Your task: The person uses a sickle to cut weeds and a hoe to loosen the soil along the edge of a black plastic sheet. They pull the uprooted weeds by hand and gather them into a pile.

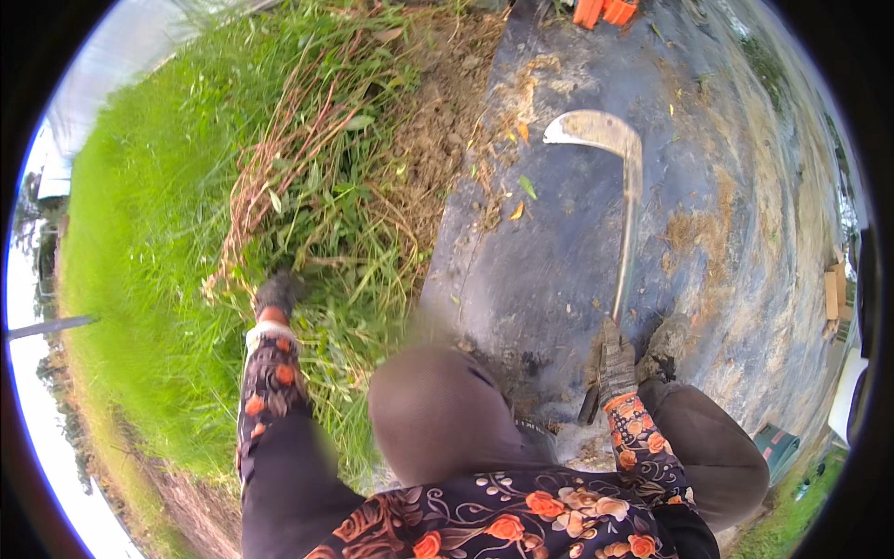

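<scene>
My right hand (617,363), in a dirty grey work glove, is closed round the dark handle of a sickle (631,202). The long metal shaft points away from me over the plastic sheet, and its curved blade bends to the left at the far end. My left hand (278,292), in a dark glove, is at the near end of a heap of pulled weeds (279,175) with reddish stems. Leaves partly hide its fingers, so I cannot tell whether it grips any stems.
Dark ground-cover sheeting (538,258), smeared with soil, spreads out on the right. Bare soil (447,105) lies between it and the weeds. Tall grass (147,230) stands on the left. Orange objects (605,10) are at the far edge, a green container (777,447) at the lower right.
</scene>
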`<state>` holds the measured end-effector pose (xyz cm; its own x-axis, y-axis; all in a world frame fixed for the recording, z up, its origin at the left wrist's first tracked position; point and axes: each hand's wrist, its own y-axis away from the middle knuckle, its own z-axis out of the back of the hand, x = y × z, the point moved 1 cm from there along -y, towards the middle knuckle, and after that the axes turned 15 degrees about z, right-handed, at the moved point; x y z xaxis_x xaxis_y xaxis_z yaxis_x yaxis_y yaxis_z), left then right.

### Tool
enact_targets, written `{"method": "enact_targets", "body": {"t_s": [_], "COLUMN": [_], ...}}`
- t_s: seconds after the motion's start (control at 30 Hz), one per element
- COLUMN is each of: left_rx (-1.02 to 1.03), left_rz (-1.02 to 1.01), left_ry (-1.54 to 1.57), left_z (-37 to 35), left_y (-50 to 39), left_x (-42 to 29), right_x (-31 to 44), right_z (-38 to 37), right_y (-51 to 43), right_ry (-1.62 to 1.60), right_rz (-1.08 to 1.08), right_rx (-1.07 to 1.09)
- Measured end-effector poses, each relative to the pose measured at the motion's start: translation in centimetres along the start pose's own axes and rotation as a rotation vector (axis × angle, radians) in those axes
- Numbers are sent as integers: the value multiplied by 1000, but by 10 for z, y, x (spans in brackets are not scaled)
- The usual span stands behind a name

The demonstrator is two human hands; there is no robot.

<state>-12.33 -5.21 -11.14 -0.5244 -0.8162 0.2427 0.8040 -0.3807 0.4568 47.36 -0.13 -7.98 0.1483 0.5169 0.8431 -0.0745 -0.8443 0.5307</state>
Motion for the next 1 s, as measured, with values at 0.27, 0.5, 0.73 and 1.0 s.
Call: {"method": "enact_targets", "body": {"t_s": [0.27, 0.5, 0.73, 1.0], "left_rx": [-187, -460, -619, -613], "left_rz": [-190, -500, -551, -212], "left_ry": [-281, 228, 19, -79], "left_z": [100, 87, 89, 113], "left_y": [123, 123, 82, -5], "left_x": [-150, -360, -363, -247], "right_x": [-33, -28, -30, -41], "right_z": [-2, -6, -12, -13], "right_y": [-13, -13, -18, -24], "right_ry": [-334, -239, -209, -295], "right_rz": [-533, -433, -443, -452], "right_rx": [26, -40, -84, -73]}}
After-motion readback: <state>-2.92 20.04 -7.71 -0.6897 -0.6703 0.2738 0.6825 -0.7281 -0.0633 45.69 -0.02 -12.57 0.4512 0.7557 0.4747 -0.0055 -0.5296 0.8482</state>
